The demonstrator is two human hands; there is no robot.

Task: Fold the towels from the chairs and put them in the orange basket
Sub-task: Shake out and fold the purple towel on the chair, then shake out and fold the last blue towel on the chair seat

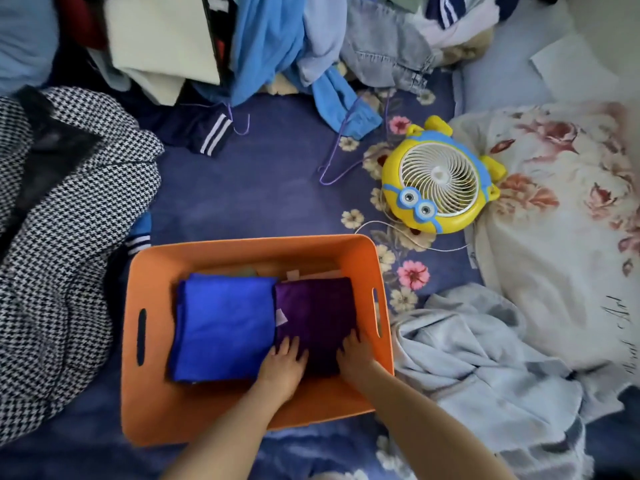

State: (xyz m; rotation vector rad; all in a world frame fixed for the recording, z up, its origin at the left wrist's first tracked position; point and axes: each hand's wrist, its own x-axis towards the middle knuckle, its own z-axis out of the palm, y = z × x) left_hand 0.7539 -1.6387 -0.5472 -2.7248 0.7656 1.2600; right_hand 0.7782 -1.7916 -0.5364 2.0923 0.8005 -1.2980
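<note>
- Orange basket (194, 420) sits lower centre of frame on the blue floral bedsheet (263, 188), w/ slot handles cut in its left and right walls.
- Inside: folded blue towel (221, 327) fills the left half, folded purple towel (315, 313) the right half; the two lie side by side, edges touching. Something pale shows beneath them at the basket's far end, can't tell what.
- Your left hand (284, 365) rests palm down, fingers spread and flat, on the near edge of the purple towel, right by the seam w/ the blue one. Pressing, not gripping.
- Your right hand (353, 355) is also flat and open on the purple towel's near right corner, fingertips close to the basket's right wall. Nothing clasped in it.
- Both forearms come in from the bottom of frame over the basket's near rim.
- Yellow cartoon fan (440, 178) lies right of centre, above the basket, apart from it; its white cord runs toward the basket's far right corner.
- Purple wire hanger (337, 161) lies just left of the fan.
- Houndstooth coat (62, 244) is heaped at left, next to the basket.
- Pale blue garment (485, 368) is crumpled lower right, against the basket's right side.
- Clothes pile (277, 46) runs across the top of frame.
</note>
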